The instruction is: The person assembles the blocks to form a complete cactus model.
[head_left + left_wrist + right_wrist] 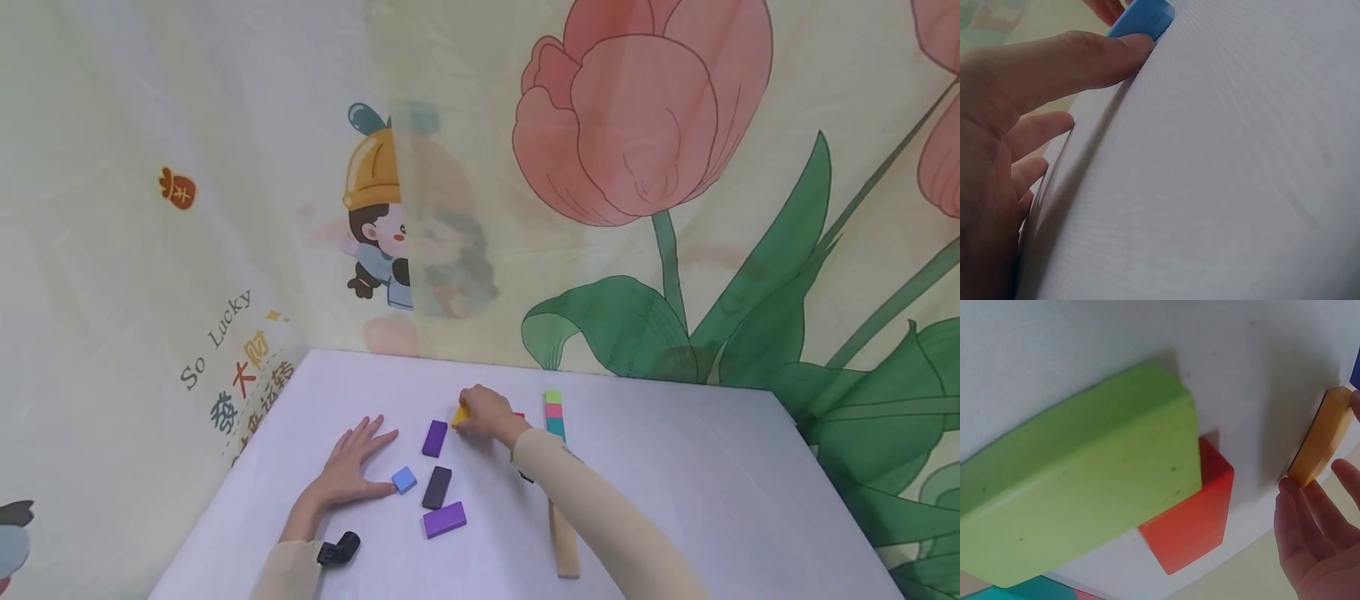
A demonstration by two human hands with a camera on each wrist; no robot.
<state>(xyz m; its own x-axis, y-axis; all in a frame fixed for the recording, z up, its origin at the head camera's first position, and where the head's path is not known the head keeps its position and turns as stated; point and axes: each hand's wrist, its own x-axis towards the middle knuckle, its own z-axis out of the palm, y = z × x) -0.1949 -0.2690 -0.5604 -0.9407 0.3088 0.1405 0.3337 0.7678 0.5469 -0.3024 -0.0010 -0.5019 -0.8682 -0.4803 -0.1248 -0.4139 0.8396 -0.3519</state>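
Note:
My right hand [486,416] reaches to the far middle of the white table. It pinches a yellow block [1321,437] at its two ends, thumb on one and fingertips on the other. My left hand [350,468] lies spread on the table at the left. Its thumb touches a small light-blue block [404,480], seen closer as the blue block [1147,19] in the left wrist view. A purple block [434,438] lies left of the yellow one. Nearer are a black block [437,487] and a second purple block [445,520].
Under the right forearm, a line of lime, pink and teal blocks [553,410] and a wooden strip [564,546] show partly. A green block [1085,469] and a red block [1194,519] stand close to the right wrist. Printed curtains [465,333] hang behind the table.

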